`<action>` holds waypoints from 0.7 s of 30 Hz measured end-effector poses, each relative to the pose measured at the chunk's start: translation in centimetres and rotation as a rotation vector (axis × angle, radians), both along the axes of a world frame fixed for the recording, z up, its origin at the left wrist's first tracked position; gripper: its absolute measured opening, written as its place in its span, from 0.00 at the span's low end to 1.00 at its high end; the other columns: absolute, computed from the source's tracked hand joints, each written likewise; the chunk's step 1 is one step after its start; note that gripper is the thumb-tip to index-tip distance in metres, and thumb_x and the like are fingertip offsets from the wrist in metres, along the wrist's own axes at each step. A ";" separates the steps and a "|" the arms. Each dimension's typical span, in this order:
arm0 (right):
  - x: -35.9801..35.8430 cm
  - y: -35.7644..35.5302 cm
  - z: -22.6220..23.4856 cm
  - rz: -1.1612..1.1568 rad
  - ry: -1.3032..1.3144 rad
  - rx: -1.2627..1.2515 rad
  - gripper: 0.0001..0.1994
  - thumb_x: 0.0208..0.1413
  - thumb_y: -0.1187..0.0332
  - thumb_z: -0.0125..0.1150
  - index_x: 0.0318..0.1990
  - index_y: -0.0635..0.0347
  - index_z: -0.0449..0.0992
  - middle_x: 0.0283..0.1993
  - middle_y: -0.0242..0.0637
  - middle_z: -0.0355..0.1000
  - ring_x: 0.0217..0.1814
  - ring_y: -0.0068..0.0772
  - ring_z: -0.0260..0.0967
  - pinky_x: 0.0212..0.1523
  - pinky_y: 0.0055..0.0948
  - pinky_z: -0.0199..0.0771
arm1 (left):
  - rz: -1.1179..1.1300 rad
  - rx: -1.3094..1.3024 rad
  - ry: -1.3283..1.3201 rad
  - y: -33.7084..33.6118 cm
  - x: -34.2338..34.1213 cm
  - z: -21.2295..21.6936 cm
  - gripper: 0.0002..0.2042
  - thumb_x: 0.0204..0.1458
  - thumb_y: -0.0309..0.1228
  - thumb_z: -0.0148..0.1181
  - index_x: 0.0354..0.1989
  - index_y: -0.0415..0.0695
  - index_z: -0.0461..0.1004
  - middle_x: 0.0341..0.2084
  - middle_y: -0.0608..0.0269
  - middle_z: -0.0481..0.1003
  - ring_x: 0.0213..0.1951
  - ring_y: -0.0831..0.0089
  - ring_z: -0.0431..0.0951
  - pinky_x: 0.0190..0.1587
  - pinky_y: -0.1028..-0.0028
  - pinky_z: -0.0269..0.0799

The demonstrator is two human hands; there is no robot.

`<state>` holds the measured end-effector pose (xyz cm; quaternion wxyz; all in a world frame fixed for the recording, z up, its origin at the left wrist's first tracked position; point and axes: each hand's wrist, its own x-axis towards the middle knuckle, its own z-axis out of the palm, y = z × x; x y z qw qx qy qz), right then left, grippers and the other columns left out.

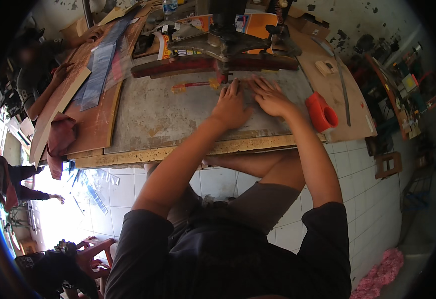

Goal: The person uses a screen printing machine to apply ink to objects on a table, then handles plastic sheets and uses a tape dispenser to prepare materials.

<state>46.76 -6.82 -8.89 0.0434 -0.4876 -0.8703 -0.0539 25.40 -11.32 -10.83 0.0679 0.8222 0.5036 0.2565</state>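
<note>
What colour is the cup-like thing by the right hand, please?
Red-orange cup, in the head view.

You stand on a white tiled floor [362,189] at a worn bench [148,119]. Ahead, a stained white wall [362,20]. Bright daylight floods in at your lower left, by red stools [95,254]. A wooden stool [388,164] sits right.

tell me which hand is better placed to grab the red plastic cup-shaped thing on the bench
Right, probably. The right hand lies flat on the clear sheet on the same side as the red plastic cup-shaped thing. The left hand rests farther away and would have to cross over.
</note>
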 end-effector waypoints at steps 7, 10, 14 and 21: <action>5.4 -10.3 3.1 -0.216 0.355 0.243 0.23 0.71 0.57 0.59 0.66 0.59 0.75 0.70 0.44 0.72 0.74 0.49 0.65 0.76 0.54 0.54 | -0.277 -0.181 -0.251 -12.0 -4.7 4.6 0.39 0.62 0.35 0.64 0.78 0.34 0.54 0.74 0.37 0.60 0.73 0.42 0.63 0.75 0.51 0.60; 7.5 -13.2 4.0 -0.374 0.409 0.608 0.20 0.65 0.61 0.68 0.60 0.60 0.77 0.60 0.43 0.76 0.65 0.49 0.71 0.67 0.49 0.65 | -0.228 -0.123 -0.306 -17.2 -9.1 4.7 0.30 0.60 0.30 0.65 0.72 0.41 0.67 0.71 0.44 0.66 0.69 0.45 0.70 0.69 0.54 0.69; 11.8 -13.9 3.3 -0.670 0.335 0.492 0.20 0.64 0.57 0.70 0.55 0.63 0.79 0.55 0.48 0.78 0.61 0.54 0.73 0.65 0.48 0.69 | -0.076 -0.105 -0.405 -20.7 -12.5 4.7 0.22 0.57 0.24 0.66 0.62 0.43 0.78 0.62 0.51 0.76 0.62 0.50 0.77 0.63 0.57 0.74; 11.3 -13.0 4.0 -0.792 0.247 0.289 0.24 0.65 0.53 0.68 0.56 0.67 0.79 0.49 0.56 0.81 0.62 0.54 0.73 0.70 0.49 0.63 | 0.112 0.033 -0.482 -21.4 -15.3 4.4 0.16 0.55 0.20 0.65 0.52 0.42 0.83 0.51 0.54 0.82 0.52 0.54 0.83 0.55 0.60 0.78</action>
